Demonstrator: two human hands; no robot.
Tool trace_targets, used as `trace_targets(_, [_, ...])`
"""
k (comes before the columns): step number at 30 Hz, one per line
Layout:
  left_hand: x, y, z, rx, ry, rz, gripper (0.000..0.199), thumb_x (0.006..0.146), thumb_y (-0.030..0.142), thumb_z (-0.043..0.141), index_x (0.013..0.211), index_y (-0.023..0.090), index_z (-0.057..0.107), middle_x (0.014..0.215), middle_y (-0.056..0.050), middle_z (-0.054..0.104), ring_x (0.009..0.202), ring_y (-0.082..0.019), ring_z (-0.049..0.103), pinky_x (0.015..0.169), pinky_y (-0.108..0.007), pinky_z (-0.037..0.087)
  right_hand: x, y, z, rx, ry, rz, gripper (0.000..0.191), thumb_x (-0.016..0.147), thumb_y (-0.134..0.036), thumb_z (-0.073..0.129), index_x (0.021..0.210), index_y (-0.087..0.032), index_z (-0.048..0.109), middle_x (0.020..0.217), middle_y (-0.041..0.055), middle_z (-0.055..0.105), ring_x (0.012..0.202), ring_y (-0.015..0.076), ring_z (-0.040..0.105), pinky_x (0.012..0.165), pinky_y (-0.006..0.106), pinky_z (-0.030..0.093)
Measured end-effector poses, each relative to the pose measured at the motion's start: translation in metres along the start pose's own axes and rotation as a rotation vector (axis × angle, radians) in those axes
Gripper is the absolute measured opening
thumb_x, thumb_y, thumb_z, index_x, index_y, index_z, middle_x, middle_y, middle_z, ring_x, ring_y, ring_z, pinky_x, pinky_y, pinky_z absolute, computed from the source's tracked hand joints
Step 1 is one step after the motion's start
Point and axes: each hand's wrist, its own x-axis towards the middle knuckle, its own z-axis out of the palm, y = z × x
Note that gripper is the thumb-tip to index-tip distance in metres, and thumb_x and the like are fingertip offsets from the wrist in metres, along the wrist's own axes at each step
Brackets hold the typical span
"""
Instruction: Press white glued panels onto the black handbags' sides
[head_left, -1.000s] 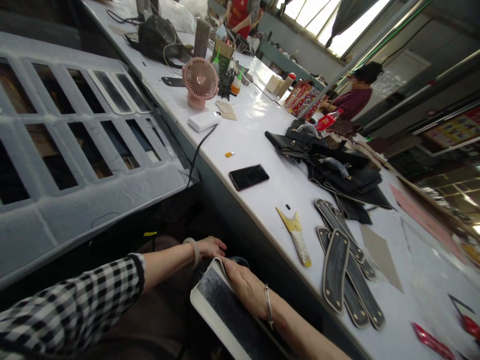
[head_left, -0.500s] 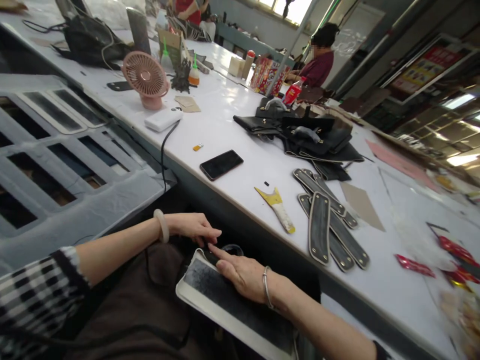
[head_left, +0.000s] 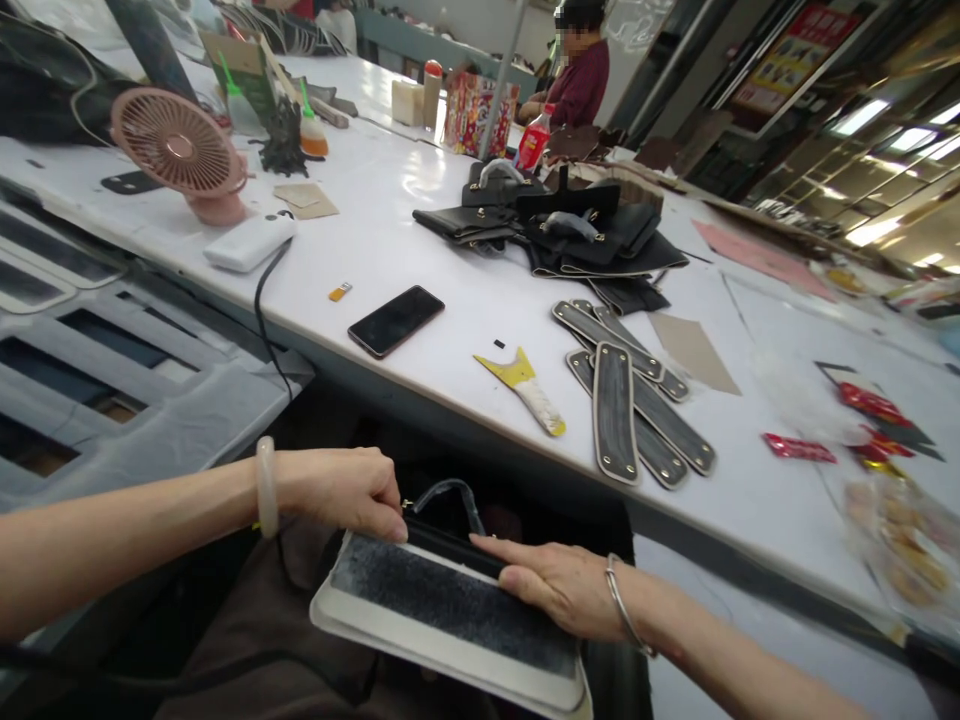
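A flat piece with a black panel and pale border [head_left: 450,610] lies over my lap, with a black edge and a wrapped, curved handle [head_left: 454,487] along its far side. My left hand [head_left: 349,495] is closed on the left end of that black edge, its thumb at the panel's corner. My right hand [head_left: 547,585] rests on the right part of the same edge, index finger stretched out and thumb on the panel. What lies beneath the panel is hidden.
On the white table [head_left: 442,400] are a phone [head_left: 396,321], a yellow-and-white scraper [head_left: 525,388], stacked grey strips [head_left: 615,415], black leather pieces [head_left: 592,240], a power bank [head_left: 250,242] and a pink fan [head_left: 178,150]. A person [head_left: 585,75] sits beyond.
My hands have moved apart, the left now closed at the black edge's left end. The panel lies more level, and its handle shows more. The view has shifted right.
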Motion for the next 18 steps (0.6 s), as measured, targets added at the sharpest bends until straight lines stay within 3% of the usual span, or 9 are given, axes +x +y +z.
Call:
trace_targets(6, [0.000, -0.001, 0.001, 0.034, 0.034, 0.026, 0.022, 0.077, 0.037, 0.064, 0.065, 0.024, 0.076, 0.049, 0.003, 0.060, 0.046, -0.013, 0.048, 0.050, -0.022, 0.033, 0.012, -0.005, 0.002, 0.078, 0.013, -0.075, 0.051, 0.095, -0.055, 0.035, 0.143, -0.037, 0.035, 0.128, 0.0077, 0.060, 0.108, 0.0313, 0.061, 0.090, 0.044, 0.046])
trace_targets(9, [0.002, -0.003, 0.002, -0.001, 0.052, 0.004, 0.020, 0.074, 0.037, 0.067, 0.087, 0.027, 0.078, 0.069, 0.001, 0.071, 0.061, -0.017, 0.061, 0.058, -0.021, 0.039, 0.017, -0.008, 0.005, 0.135, 0.022, -0.093, 0.051, 0.095, -0.055, 0.035, 0.143, -0.037, 0.035, 0.129, 0.0068, 0.059, 0.110, 0.0309, 0.060, 0.093, 0.047, 0.043])
trace_targets(11, [0.004, 0.000, 0.004, -0.028, 0.079, 0.055, 0.035, 0.072, 0.033, 0.070, 0.107, 0.030, 0.073, 0.093, 0.001, 0.074, 0.083, -0.021, 0.065, 0.071, -0.022, 0.044, 0.020, -0.006, 0.007, 0.212, 0.071, -0.132, 0.051, 0.093, -0.056, 0.042, 0.140, -0.036, 0.042, 0.130, 0.0054, 0.059, 0.114, 0.0314, 0.057, 0.097, 0.048, 0.041])
trace_targets(13, [0.003, 0.007, 0.010, 0.012, 0.142, 0.168, 0.041, 0.072, 0.026, 0.069, 0.113, 0.030, 0.069, 0.110, 0.001, 0.070, 0.100, -0.023, 0.062, 0.084, -0.023, 0.043, 0.020, -0.001, 0.009, 0.299, 0.134, -0.165, 0.051, 0.088, -0.059, 0.051, 0.133, -0.035, 0.051, 0.128, 0.0042, 0.060, 0.115, 0.0314, 0.057, 0.100, 0.048, 0.039])
trace_targets(15, [0.000, 0.018, 0.021, 0.095, 0.230, 0.274, 0.031, 0.076, 0.021, 0.063, 0.107, 0.027, 0.068, 0.118, 0.000, 0.065, 0.108, -0.021, 0.058, 0.092, -0.024, 0.039, 0.016, 0.007, 0.014, 0.389, 0.225, -0.178, 0.054, 0.083, -0.063, 0.056, 0.126, -0.031, 0.060, 0.125, 0.0043, 0.063, 0.114, 0.0298, 0.057, 0.101, 0.046, 0.038])
trace_targets(18, [-0.011, 0.037, 0.047, 0.200, 0.327, 0.369, 0.013, 0.086, 0.022, 0.055, 0.094, 0.024, 0.066, 0.120, 0.000, 0.062, 0.114, -0.019, 0.054, 0.103, -0.027, 0.031, 0.002, 0.023, 0.038, 0.595, 0.527, -0.165, 0.068, 0.086, -0.071, 0.043, 0.129, -0.021, 0.057, 0.127, 0.0090, 0.061, 0.118, 0.0270, 0.054, 0.102, 0.042, 0.038])
